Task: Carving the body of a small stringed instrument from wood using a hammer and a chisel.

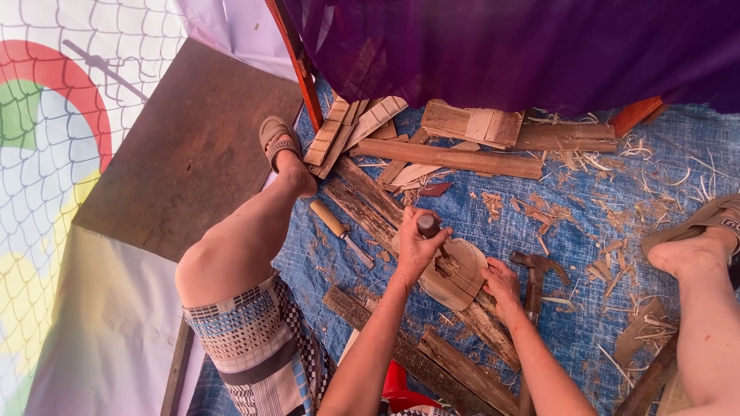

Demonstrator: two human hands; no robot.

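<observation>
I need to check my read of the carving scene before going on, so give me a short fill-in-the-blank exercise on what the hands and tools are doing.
1. The left hand grips the handle of a ____ whose tip is in the wooden workpiece.
2. The right hand rests on the workpiece, next to a ____ lying on the tarp.
3. A second chisel, with a pale handle, lies beside the person's ____ leg.
4. The tarp is ____ in colour.

Missing words: chisel; hammer; left; blue

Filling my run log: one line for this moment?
left hand: grips chisel | right hand: steadies carved wood piece | hammer: lying beside
</observation>
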